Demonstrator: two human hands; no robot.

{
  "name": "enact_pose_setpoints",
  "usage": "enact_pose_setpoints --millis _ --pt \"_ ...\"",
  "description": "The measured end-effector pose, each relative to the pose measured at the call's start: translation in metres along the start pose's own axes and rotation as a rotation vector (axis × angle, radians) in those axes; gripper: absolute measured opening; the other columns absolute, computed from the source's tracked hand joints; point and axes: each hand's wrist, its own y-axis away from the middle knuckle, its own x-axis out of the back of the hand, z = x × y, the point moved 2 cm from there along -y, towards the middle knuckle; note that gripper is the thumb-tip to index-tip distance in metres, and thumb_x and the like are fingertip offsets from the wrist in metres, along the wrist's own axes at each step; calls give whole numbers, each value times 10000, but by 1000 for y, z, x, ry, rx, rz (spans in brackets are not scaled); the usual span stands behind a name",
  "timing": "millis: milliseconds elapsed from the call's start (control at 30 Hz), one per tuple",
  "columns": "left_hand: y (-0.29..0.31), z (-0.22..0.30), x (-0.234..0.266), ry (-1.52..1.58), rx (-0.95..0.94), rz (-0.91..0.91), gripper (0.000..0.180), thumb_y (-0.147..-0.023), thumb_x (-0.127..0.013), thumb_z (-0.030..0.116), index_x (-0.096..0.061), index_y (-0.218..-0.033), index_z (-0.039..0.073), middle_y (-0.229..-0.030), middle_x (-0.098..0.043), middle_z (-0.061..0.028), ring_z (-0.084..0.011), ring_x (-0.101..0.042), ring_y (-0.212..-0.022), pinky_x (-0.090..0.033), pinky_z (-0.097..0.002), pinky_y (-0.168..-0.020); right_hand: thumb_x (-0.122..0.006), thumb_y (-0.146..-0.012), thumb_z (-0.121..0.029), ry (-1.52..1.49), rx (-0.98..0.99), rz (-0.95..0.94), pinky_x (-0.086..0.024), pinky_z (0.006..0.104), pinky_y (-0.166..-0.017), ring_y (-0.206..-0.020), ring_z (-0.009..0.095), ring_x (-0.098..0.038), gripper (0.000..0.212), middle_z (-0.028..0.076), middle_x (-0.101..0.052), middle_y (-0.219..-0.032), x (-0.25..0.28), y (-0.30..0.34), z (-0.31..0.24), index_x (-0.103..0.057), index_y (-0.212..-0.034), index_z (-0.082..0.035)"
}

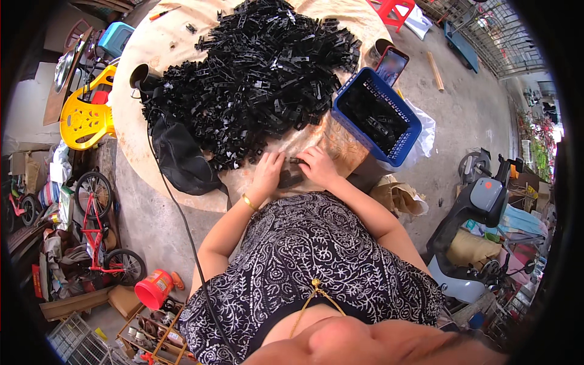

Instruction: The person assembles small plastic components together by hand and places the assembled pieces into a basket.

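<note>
A large heap of small black plastic parts (261, 73) covers much of the round table. At the table's near edge, my left hand (266, 174) has its fingers drawn together beside the heap; what they hold, if anything, is too small to make out. Just to its right, my right hand (319, 167) is closed, its fingertips pinching a small black plastic part (295, 160). A dark flat piece (291, 178) lies between my hands, close to my body. Right of the heap, a blue plastic basket (396, 159) holds more black parts.
A black bag (182, 159) lies left of my hands, with a dark cable (176, 204) running past it. A phone (392, 66) leans behind the basket. A yellow chair (87, 117) stands left of the table (135, 137); a scooter (486, 194) is at the right.
</note>
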Motion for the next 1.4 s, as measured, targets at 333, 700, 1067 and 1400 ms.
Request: enact_pose_setpoints --millis 333,700,1067,1400 --pt "2 -9 3 183 131 31 343 -658 -628 -22 -594 -996 27 -944 -557 -126 -312 -520 -889 -452 -380 -776 -620 -712 -133 2 49 -44 -447 358 -753 -867 241 -550 235 44 -576 -878 -10 -2 -1 -638 -943 -97" --pt "-3 -20 3 254 52 60 280 -632 -679 2 -618 -905 12 -852 -579 -113 -302 -548 -818 -462 -365 -724 -554 -705 -110 179 209 -27 -449 341 -750 -844 236 -538 174 58 -549 -828 -15 -15 -11 -610 -865 -71" --pt "-2 -23 7 254 35 16 262 -665 -677 19 -611 -918 4 -856 -573 -123 -307 -544 -824 -464 -364 -735 -529 -695 -98 219 296 -77 -455 342 -728 -807 260 -519 98 104 -521 -808 -22 -22 -12 -560 -774 -49" --pt "-6 -17 7 234 34 53 273 -683 -669 25 -584 -941 3 -858 -561 -124 -309 -530 -828 -459 -369 -735 -617 -686 -135 58 281 -70 -455 339 -775 -881 273 -535 226 109 -556 -897 -18 -32 -1 -588 -891 -45"
